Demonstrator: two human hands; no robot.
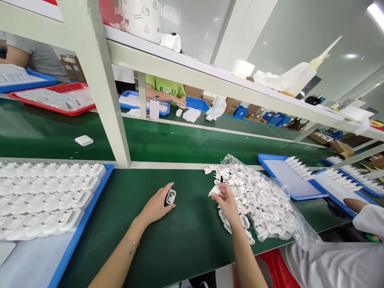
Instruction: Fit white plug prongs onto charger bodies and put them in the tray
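Observation:
My left hand (156, 205) rests over the green table, its fingers curled round a small oval housing (171, 197). The housing has a white rim, a dark outer side and metallic bits inside its open end. To the right, my right hand (228, 203) pinches a small white plastic part (215, 191) with a brass-coloured tip at its lower left. That hand is at the left edge of a heap of similar white plastic parts (264, 204), which lies on a clear plastic bag (306, 234). The two held pieces are apart.
A blue tray (90, 216) with rows of white housings (45, 196) stands at left. Blue trays (292, 197) line the right, near a co-worker's sleeve (367, 222). A shelf post (105, 88) rises behind the table. A white case (84, 140) lies on the green belt (168, 146).

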